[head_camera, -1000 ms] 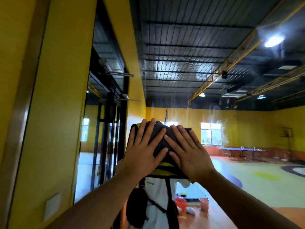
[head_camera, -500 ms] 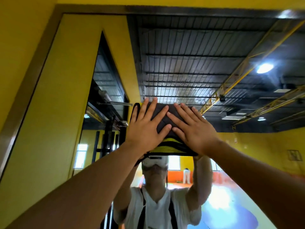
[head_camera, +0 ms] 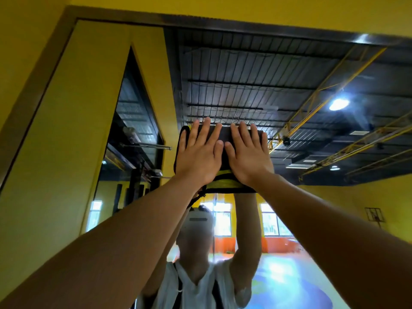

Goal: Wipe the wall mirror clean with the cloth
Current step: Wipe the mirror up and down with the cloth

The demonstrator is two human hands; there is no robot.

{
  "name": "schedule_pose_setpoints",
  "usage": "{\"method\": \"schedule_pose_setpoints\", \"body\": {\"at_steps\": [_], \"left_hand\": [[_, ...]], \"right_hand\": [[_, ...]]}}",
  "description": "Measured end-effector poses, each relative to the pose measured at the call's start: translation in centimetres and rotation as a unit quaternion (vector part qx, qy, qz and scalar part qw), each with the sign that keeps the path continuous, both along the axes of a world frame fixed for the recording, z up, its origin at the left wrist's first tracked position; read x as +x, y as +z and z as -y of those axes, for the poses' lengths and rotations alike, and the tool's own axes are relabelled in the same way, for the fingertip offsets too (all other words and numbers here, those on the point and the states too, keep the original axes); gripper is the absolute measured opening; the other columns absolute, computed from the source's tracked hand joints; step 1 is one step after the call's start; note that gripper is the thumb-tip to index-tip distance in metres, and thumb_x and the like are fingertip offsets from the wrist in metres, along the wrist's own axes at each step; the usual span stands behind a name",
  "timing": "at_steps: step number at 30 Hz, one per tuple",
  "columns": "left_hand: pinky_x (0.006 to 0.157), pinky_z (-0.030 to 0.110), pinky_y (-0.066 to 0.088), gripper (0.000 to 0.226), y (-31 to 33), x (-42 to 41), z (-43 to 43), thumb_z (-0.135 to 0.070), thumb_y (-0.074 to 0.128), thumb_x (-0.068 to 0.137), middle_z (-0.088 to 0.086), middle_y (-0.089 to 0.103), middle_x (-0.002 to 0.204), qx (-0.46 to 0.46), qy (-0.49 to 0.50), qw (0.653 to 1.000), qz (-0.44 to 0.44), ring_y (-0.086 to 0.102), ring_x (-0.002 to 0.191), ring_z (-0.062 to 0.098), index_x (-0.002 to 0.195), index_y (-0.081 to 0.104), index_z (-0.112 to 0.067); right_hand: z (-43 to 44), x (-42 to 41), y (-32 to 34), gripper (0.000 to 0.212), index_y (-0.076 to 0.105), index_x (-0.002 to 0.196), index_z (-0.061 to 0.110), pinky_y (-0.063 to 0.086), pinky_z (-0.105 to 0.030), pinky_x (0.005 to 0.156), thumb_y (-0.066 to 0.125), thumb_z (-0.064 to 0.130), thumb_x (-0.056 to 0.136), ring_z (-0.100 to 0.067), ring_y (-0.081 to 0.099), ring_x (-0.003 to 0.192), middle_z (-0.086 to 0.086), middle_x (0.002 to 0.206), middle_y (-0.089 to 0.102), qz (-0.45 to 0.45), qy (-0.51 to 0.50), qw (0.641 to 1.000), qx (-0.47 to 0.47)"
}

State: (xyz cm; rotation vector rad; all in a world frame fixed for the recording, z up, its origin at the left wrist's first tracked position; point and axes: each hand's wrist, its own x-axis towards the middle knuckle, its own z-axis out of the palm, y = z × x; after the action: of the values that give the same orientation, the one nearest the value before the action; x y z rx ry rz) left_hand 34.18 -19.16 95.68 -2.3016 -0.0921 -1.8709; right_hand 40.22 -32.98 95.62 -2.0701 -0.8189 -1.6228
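overhead, both arms reach up and the two hands lie side by side on the cloth (head_camera: 225, 136), which is spread flat against the mirror (head_camera: 223, 90) in its upper half, a little left of the middle; the left hand (head_camera: 198, 157) covers the cloth's left part with fingers straight and slightly fanned, palm on the fabric, gripping nothing; the right hand (head_camera: 247, 155) covers the right part the same way, fingers straight and spread, thumb turned inward; the two thumbs nearly meet over the cloth's middle, and whether they touch i cannot tell; the cloth is dark grey with a black edge, and a yellow band shows along its lower edge by the wrists; its top edge runs just under the fingertips, some of which reach past it; the mirror sits in a dark frame (head_camera: 245, 23) set in a yellow wall (head_camera: 267, 6); the glass reflects a dark ribbed ceiling (head_camera: 256, 59) with yellow trusses (head_camera: 356, 144) and a bright round lamp (head_camera: 338, 104); lower down it reflects a person in a white shirt (head_camera: 196, 291) with both arms raised to the cloth, bright windows (head_camera: 223, 219) behind, and a blue and green floor (head_camera: 289, 275); at the left of the glass a tall dark opening (head_camera: 138, 130) shows between yellow panels
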Motion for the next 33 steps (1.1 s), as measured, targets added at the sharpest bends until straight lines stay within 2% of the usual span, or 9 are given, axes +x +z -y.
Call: {"method": "schedule_pose_setpoints", "body": {"at_steps": [3, 7, 13, 19, 28, 33], "left_hand": [[0.128, 0.048, -0.007, 0.056, -0.5, 0.8, -0.1, -0.048, 0.008, 0.109, -0.005, -0.008, 0.173, 0.017, 0.025, 0.999, 0.045, -0.015, 0.158, 0.02, 0.164, 0.002, -0.039], [0.127, 0.052, -0.006, 0.057, -0.5, 1.3, 0.5, -0.048, 0.007, 0.108, -0.001, -0.008, 0.173, 0.021, 0.033, 0.997, 0.06, -0.015, 0.158, 0.024, 0.164, 0.003, -0.037], [0.126, 0.056, -0.005, 0.059, -0.9, 4.3, 5.0, -0.051, 0.006, 0.107, 0.002, -0.009, 0.173, 0.036, 0.016, 0.998, 0.058, -0.018, 0.158, 0.029, 0.164, 0.0, -0.035], [0.126, 0.056, -0.003, 0.058, -1.6, 7.0, 10.1, -0.052, 0.008, 0.108, 0.002, -0.005, 0.173, 0.043, 0.028, 0.997, 0.049, -0.014, 0.158, 0.03, 0.164, 0.003, -0.037], [0.128, 0.054, 0.0, 0.062, -3.6, 7.1, 11.1, -0.048, 0.008, 0.102, -0.001, 0.0, 0.174, 0.031, 0.062, 0.996, 0.052, -0.005, 0.16, 0.027, 0.164, 0.009, -0.038], [0.128, 0.054, 0.003, 0.058, -7.1, 7.1, 11.8, -0.047, 0.015, 0.107, 0.001, 0.006, 0.174, 0.035, 0.057, 0.996, 0.054, -0.001, 0.16, 0.027, 0.163, 0.016, -0.035]], "right_hand": [[-0.1, 0.9, -0.8, 0.061, -0.002, 0.165, 0.031, -0.014, -0.045, 0.127, 0.007, 0.052, 0.108, -0.02, -0.019, 0.158, -0.001, 0.173, -0.008, 0.058, -0.015, 0.998, 0.014], [0.4, 1.4, -0.5, 0.058, 0.001, 0.164, 0.035, -0.014, -0.041, 0.127, 0.007, 0.05, 0.109, -0.02, -0.014, 0.159, -0.001, 0.174, -0.004, 0.085, -0.029, 0.996, 0.003], [5.4, 4.3, -0.6, 0.057, 0.006, 0.164, 0.035, -0.014, -0.035, 0.125, 0.011, 0.048, 0.109, -0.018, -0.01, 0.159, 0.0, 0.174, 0.001, 0.086, -0.047, 0.995, 0.004], [10.5, 6.5, -1.6, 0.057, 0.006, 0.165, 0.035, -0.013, -0.036, 0.125, 0.011, 0.048, 0.109, -0.019, -0.008, 0.16, -0.001, 0.174, 0.002, 0.077, -0.05, 0.996, 0.001], [12.0, 7.5, -3.4, 0.058, 0.0, 0.165, 0.031, -0.007, -0.046, 0.129, 0.015, 0.043, 0.11, -0.026, -0.011, 0.16, -0.006, 0.174, -0.003, 0.098, -0.025, 0.994, -0.03], [13.0, 8.3, -6.9, 0.057, 0.01, 0.165, 0.03, -0.006, -0.046, 0.129, 0.014, 0.047, 0.111, -0.027, -0.005, 0.16, -0.007, 0.174, 0.004, 0.121, -0.002, 0.992, -0.035]]}}
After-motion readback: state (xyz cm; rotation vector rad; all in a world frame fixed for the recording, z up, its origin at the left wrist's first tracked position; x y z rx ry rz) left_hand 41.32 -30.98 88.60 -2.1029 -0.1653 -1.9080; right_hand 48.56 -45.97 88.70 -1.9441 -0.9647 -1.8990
